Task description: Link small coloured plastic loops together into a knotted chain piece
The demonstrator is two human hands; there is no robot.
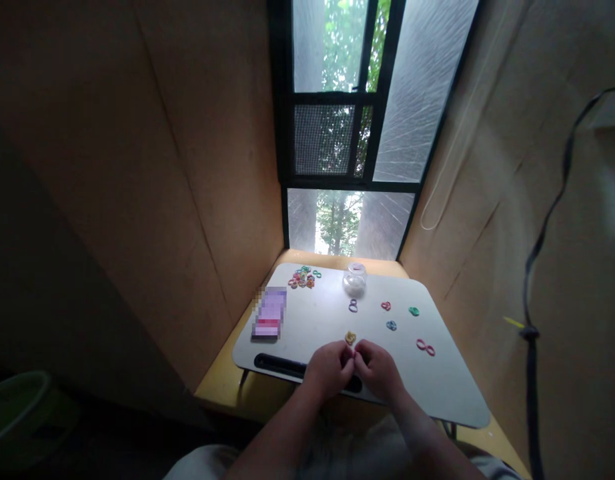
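Note:
My left hand [331, 368] and my right hand [378, 368] meet over the front part of a small white folding table [307, 327]. Their fingers are pinched together, tip to tip. A tiny reddish spot shows between the fingertips; whether it is a band or skin is unclear. Just beyond them lies a bunched yellow hair tie [350, 338]. Farther out are a purple hair tie [353, 306], a red one [385, 306], a blue-grey one [391, 325] and a green one [413, 311]. A pink hair tie [426, 347], twisted into a figure eight, rests at the right.
A pile of coloured hair ties [302, 278] lies at the table's far left. Near it is a blurred purple box-like object [271, 313]. A clear jar [355, 280] stands at the back. The dark slot [280, 365] runs along the front edge. A black cable [532, 373] hangs at right.

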